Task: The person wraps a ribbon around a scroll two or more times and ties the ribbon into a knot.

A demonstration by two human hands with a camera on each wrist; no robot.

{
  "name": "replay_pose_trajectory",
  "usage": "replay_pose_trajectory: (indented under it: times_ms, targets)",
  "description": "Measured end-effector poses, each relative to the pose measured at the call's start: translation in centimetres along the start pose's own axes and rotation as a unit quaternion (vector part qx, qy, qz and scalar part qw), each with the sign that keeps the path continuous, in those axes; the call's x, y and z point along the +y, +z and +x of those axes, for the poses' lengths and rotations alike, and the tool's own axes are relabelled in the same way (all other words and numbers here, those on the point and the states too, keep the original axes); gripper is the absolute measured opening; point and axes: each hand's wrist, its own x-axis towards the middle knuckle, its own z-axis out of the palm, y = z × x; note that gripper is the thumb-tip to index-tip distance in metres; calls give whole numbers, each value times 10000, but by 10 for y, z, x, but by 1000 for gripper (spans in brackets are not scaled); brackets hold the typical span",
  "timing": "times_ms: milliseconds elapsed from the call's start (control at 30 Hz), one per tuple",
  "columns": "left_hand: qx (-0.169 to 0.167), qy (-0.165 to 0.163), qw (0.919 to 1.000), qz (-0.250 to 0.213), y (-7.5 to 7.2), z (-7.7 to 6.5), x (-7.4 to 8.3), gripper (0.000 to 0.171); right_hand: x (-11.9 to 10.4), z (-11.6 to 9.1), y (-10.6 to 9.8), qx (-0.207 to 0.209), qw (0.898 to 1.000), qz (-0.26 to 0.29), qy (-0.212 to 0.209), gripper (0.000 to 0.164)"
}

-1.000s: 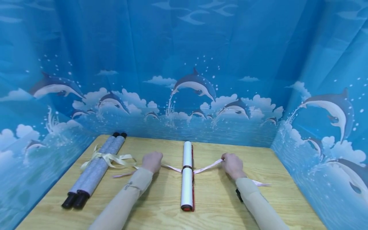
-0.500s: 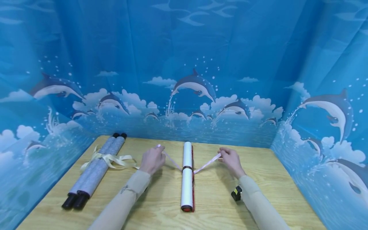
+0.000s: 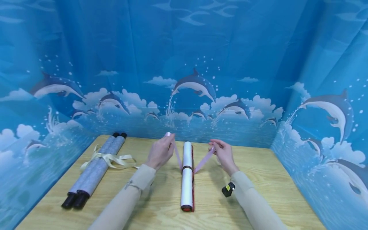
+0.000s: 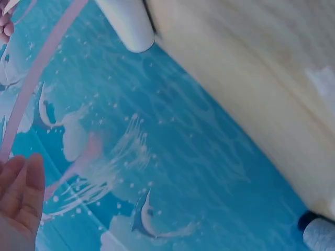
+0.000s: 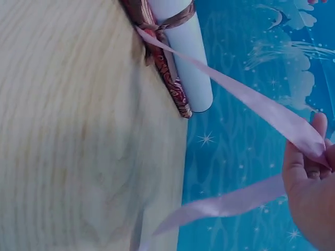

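Upright on the view, a white scroll (image 3: 187, 188) lies lengthwise on the table, with a brown band (image 5: 178, 18) round its middle. Along its right side runs a narrow red patterned roll (image 5: 175, 86). A pink ribbon (image 3: 204, 161) comes out on both sides at the middle and slopes up to the hands. My left hand (image 3: 161, 151) pinches its left length, raised left of the scroll. On the other side my right hand (image 3: 225, 155) pinches the right length, whose loose tail (image 5: 225, 204) hangs below in the right wrist view. What lies beneath the scroll is hidden.
Two grey rolls (image 3: 99, 171) with black ends lie side by side at the table's left, tied with a cream ribbon (image 3: 109, 158). A blue dolphin-print curtain (image 3: 184, 64) encloses the wooden table (image 3: 161, 207) at the back and sides.
Both hands have risen and come closer together over the scroll. The pink ribbon, low and spread wide a second ago, now slants steeply upward on both sides.
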Motion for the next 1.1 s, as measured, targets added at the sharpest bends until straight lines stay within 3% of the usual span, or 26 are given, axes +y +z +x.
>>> replay_pose_trajectory:
  times_ms: [167, 333, 467, 600, 700, 767, 967, 1100]
  targets:
    - [288, 234, 9988, 318, -13, 10, -4, 40, -7, -1, 5, -251, 9997, -16, -63, 27]
    - [46, 199, 9987, 463, -30, 21, -5, 50, -15, -8, 21, -996, 9926, -681, -137, 26]
    - [-100, 8, 9990, 435, -38, 27, -3, 54, -16, -14, 45, -1590, 9762, -1426, -377, 27]
    - [-192, -62, 9992, 346, -40, 28, -1, 56, -13, -18, 70, -1992, 9506, -2250, -776, 29]
    - [-231, -73, 9994, 241, -39, 28, 0, 57, -9, -19, 85, -2278, 9326, -2595, -1044, 31]
    - [-232, -57, 9996, 177, -38, 28, 1, 57, -8, -20, 93, -2423, 9271, -2632, -1117, 32]
    - [-210, -92, 9997, 120, -32, 29, 0, 53, -7, -20, 102, -2502, 9352, -2328, -931, 16]
    - [-446, -406, 9982, 8, -29, 26, -4, 58, -12, -18, 93, -2371, 9448, -2144, -722, 33]
